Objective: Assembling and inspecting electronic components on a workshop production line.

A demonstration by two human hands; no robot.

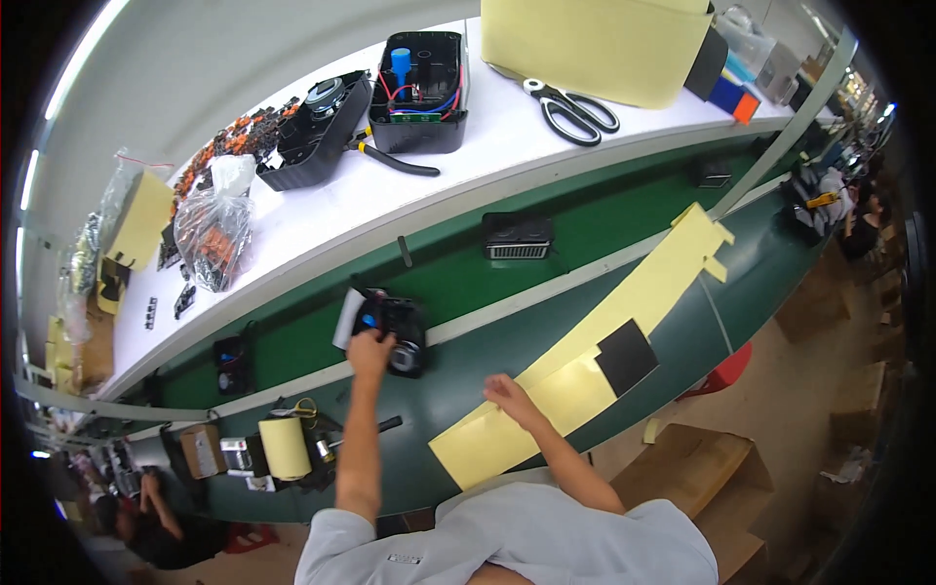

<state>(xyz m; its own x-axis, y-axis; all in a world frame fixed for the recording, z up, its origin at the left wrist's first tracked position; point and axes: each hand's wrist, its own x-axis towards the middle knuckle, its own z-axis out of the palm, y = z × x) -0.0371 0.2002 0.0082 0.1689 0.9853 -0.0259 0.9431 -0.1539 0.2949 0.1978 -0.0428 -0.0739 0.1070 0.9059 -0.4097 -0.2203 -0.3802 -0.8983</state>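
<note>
Black housing at the left hand
It extends beyond the fingers, rightward — clamped or not, I cannot tell; right hand loosely curled above yellow sheet.

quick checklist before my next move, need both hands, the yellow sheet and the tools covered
1. Left hand on the open black housing: ok, fingers touch it.
2. Firm hold on that housing: cannot tell, blurred.
3. Right hand clear of the near yellow sheet: cannot tell, it is over or against its edge.
4. Sheet uncovered: not ok, a black square lies on it.
5. Scissors and black-handled pliers off the green belt: ok, both on the white shelf.
</note>
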